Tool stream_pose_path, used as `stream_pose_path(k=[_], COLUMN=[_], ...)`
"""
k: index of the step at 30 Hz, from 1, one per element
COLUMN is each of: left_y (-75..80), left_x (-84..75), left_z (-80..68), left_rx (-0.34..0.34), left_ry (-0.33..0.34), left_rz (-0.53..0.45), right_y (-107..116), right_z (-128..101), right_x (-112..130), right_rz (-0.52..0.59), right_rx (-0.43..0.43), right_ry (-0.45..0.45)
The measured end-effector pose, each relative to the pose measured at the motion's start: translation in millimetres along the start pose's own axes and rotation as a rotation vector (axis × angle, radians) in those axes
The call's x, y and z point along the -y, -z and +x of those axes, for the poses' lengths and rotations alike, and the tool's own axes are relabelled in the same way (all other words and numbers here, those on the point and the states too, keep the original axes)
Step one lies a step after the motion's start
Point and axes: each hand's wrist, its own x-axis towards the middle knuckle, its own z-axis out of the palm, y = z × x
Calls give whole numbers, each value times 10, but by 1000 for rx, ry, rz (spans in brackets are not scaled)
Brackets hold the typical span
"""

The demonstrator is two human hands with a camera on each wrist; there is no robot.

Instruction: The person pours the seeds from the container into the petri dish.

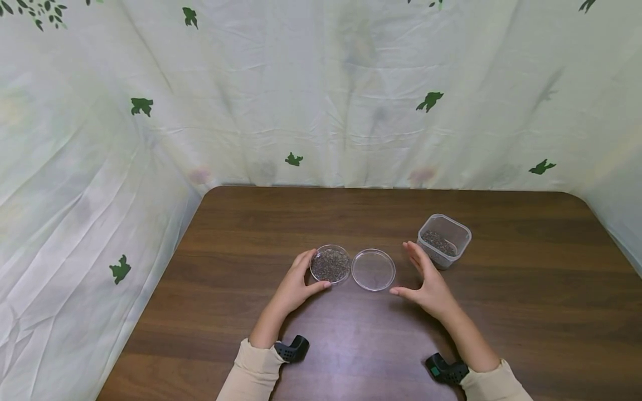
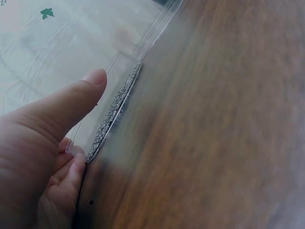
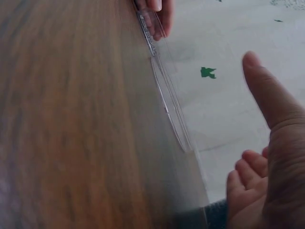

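Observation:
A clear petri dish filled with dark grey granules lies on the table, its layer of grains showing through the side wall in the left wrist view. My left hand holds this dish from the left, thumb at the near rim and fingers around the far left side. Directly to its right is a clear, shallow round lid with nothing in it. My right hand hovers just right of the lid, thumb and fingers spread apart around bare air. In the right wrist view the lid's edge stands apart from that thumb.
Behind my right hand stands a translucent square tub with more dark granules in the bottom. The brown wooden table ends at a white curtain with green leaf prints. Each wrist wears a black camera band.

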Motion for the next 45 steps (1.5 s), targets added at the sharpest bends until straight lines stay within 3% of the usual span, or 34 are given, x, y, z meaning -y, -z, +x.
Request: stream_pose_path(k=[7,17,29,39,45], left_y=[5,1,1,-1,5], left_x=[-6,-2,-8,-1,-3], left_z=[-6,-1,-8,-4,-1], left_rx=[0,7,-1,9,13], left_ry=[0,8,11,16,22], left_rz=[1,1,-11,-3,-5], right_y=[-77,-135,-182,-255,-269], right_z=[-14,-8,33,67,66], right_x=[-243,-290,-279,-290,-293], right_rz=[-46,-259,-338,-438,-433], right_rx=[84,168,161,127,109], right_ry=[-34,-136,-178,-152,-144])
